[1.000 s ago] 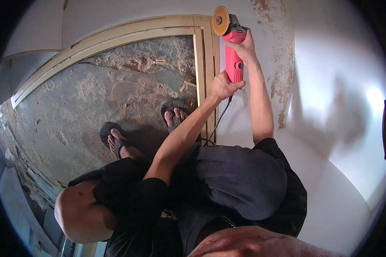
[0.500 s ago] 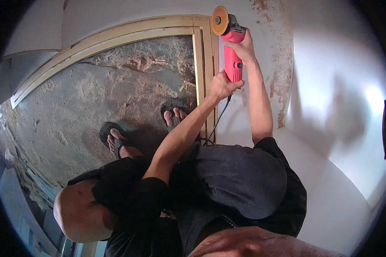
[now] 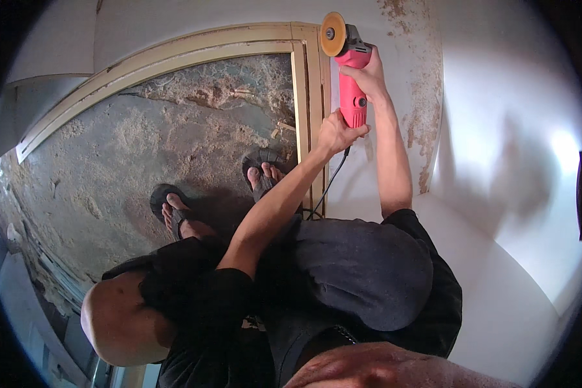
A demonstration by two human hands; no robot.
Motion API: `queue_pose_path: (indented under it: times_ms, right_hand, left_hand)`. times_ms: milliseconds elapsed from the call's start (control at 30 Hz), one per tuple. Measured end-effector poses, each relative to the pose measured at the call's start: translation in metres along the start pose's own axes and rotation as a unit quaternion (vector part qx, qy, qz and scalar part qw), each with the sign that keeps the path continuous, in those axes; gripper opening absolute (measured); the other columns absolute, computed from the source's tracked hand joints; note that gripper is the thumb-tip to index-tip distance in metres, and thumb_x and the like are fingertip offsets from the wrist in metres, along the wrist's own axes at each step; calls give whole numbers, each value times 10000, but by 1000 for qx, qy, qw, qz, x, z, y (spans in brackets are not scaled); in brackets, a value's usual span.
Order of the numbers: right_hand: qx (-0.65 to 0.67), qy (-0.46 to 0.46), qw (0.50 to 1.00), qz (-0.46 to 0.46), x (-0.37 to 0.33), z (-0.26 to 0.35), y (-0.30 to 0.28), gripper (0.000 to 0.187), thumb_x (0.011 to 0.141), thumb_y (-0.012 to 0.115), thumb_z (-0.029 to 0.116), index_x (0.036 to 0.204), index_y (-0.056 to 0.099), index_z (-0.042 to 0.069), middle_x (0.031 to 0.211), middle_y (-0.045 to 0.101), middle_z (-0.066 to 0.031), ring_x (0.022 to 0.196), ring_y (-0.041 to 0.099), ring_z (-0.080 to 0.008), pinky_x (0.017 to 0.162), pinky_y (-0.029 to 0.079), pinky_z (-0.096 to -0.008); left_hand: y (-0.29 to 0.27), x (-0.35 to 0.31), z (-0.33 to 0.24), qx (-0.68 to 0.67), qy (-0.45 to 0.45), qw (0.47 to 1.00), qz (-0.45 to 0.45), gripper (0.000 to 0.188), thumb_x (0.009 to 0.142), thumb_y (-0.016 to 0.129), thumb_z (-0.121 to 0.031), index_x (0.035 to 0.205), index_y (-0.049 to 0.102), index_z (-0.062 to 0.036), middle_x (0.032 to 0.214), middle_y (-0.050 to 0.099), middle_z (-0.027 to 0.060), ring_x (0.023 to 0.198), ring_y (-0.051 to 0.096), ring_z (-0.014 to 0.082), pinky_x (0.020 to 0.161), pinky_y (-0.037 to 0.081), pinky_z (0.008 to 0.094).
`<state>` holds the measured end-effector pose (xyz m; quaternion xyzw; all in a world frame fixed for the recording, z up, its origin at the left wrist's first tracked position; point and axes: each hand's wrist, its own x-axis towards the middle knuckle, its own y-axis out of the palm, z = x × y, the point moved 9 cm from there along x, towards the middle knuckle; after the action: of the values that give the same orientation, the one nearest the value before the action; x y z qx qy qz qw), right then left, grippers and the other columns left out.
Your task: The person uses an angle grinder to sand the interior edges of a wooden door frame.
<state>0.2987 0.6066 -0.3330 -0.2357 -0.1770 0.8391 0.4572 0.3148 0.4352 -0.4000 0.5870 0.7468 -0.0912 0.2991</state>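
Observation:
Both my hands hold a pink angle grinder (image 3: 350, 87) with a dark grey head and a round orange-yellow disc (image 3: 334, 34) at its far end. My left hand (image 3: 339, 132) is closed round the near, vented end of the body. Farther up, just behind the grinder's head, my right hand (image 3: 368, 76) grips the body from the right. A dark power cord (image 3: 335, 173) runs from the near end down toward my knee. The disc sits by the far right corner of a cream wooden frame (image 3: 297, 90); I cannot tell whether they touch.
Left of the frame's right side lies a grey floor (image 3: 110, 174) strewn with sawdust-like debris, where my sandalled feet (image 3: 174, 210) rest. A white wall (image 3: 511, 129) with brown stained patches (image 3: 427, 110) rises on the right. Small wood scraps (image 3: 283, 128) lie beside the frame.
The grinder and both hands have shifted very slightly nearer to me. The grip of each hand is the same.

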Motion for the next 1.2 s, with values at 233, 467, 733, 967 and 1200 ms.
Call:
queue_pose_path:
  times_ms: [233,467,733,967,1200]
  right_hand:
    - [4,-13,1000,0,-4,2,-1,692,687,865,22,1264,484,35,1129,647,-98,1005,660,-212,867,582,-395]
    - [-10,-7,1000,-2,-6,1,-2,723,679,867,27,1285,473,31,1153,636,-96,1034,650,-207,890,571,-389]
    - [2,0,1000,3,-8,4,0,729,673,868,38,1288,477,23,1154,641,-104,1049,647,-209,911,563,-387]
    - [-4,-3,1000,1,-6,2,-2,725,669,867,42,1283,481,25,1143,645,-106,1038,651,-211,903,563,-385]
    - [-3,-11,1000,-3,-6,4,0,724,676,870,38,1285,479,23,1149,642,-106,1035,650,-210,898,564,-387]
  left_hand:
    - [4,0,6,-5,16,1000,-9,627,665,872,-473,1005,676,16,741,736,128,718,744,255,747,595,404]
    - [3,-3,0,-16,13,1000,-1,632,662,878,-468,1004,683,26,740,732,135,696,741,247,715,595,408]
    - [1,-4,3,11,30,999,-20,540,717,879,-403,987,679,19,773,754,111,686,742,190,678,604,348]
    - [3,-6,1,-15,-1,1000,-6,606,660,882,-459,982,681,14,718,730,118,649,733,224,677,593,390]
    - [-1,-9,-3,-26,1,1000,-4,582,669,884,-427,989,679,14,745,738,122,675,736,220,686,592,386]
